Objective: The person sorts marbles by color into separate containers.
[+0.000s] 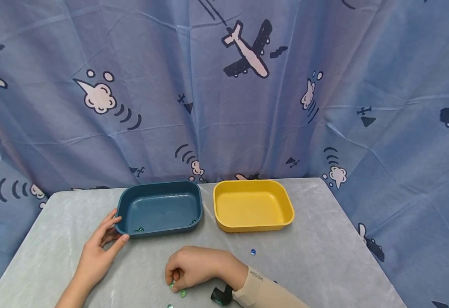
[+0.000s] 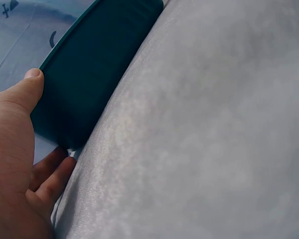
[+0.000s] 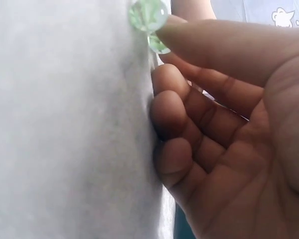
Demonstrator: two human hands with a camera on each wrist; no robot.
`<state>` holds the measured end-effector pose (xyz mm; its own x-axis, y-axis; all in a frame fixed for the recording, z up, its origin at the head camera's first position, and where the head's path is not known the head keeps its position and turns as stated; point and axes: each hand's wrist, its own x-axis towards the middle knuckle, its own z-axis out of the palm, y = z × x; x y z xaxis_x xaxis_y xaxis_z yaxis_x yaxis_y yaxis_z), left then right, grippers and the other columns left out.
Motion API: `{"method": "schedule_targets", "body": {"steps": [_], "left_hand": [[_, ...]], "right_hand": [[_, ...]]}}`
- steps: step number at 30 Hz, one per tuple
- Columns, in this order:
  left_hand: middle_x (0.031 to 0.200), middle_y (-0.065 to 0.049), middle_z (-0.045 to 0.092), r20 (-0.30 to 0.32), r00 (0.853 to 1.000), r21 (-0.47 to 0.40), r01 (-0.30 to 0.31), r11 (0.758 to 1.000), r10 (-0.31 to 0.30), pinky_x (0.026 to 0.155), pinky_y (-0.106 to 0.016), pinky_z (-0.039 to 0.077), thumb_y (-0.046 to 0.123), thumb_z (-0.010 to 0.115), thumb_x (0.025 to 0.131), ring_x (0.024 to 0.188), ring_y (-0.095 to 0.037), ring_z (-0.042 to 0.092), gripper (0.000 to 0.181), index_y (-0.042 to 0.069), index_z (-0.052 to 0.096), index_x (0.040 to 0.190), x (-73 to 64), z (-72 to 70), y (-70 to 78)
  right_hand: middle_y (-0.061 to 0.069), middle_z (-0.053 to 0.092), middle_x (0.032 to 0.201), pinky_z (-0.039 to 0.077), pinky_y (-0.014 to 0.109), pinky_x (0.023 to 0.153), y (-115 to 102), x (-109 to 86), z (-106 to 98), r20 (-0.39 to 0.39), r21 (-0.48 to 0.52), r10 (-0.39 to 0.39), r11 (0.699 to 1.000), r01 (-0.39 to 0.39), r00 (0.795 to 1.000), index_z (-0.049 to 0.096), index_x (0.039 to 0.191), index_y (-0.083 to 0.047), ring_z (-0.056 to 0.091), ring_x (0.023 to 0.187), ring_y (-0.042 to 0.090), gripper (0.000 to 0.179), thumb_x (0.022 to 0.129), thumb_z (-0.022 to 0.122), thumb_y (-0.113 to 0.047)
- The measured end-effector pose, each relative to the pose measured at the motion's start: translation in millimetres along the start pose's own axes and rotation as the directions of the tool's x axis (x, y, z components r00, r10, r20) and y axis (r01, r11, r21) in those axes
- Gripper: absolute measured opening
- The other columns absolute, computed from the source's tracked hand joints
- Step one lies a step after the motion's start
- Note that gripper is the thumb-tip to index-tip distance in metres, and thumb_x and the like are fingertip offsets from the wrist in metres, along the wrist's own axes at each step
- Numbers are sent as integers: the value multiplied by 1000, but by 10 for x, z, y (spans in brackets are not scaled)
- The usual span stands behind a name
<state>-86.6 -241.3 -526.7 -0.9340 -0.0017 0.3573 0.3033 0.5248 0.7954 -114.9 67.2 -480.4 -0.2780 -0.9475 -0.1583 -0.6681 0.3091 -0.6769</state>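
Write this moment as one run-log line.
left-hand grip: holds corner of teal rectangular plastic tray; right-hand grip: at green round glassy bead, hold unclear; blue round glassy bead: near yellow rectangular plastic tray

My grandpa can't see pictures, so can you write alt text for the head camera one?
A person's right hand pinches a small green bead at a pale table, while the left hand holds the near left corner of a teal tray with a few beads inside. Beside it sits a yellow tray, before a blue patterned curtain.
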Motion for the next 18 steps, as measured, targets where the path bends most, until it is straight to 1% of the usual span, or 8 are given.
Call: {"method": "schedule_targets", "body": {"steps": [4,10,18], "left_hand": [[174,-12,38,0,1000,2,6,1000,-6,94,-6,51,7,81,101,125,9,55,63,14,57,159,-1,-4,11],[174,-11,39,0,1000,3,10,1000,-10,94,-6,51,8,81,102,126,8,55,62,14,57,159,5,-2,27],[174,-13,38,1,1000,0,9,1000,-9,94,-6,51,7,80,102,126,9,55,62,13,57,159,5,-1,25]], "right_hand": [[-17,63,86,49,7,73,-2,0,2,-11,4,-5,1000,5,1000,77,101,-19,53,77,-9,7,100,83,-16],[-17,63,84,51,8,71,7,-14,-24,-26,48,-3,999,4,1000,76,102,-18,53,76,-9,7,101,82,-14],[-17,64,85,53,9,73,7,-21,-57,-49,64,-12,998,15,999,76,104,-17,54,77,-9,6,102,81,-14]]}}
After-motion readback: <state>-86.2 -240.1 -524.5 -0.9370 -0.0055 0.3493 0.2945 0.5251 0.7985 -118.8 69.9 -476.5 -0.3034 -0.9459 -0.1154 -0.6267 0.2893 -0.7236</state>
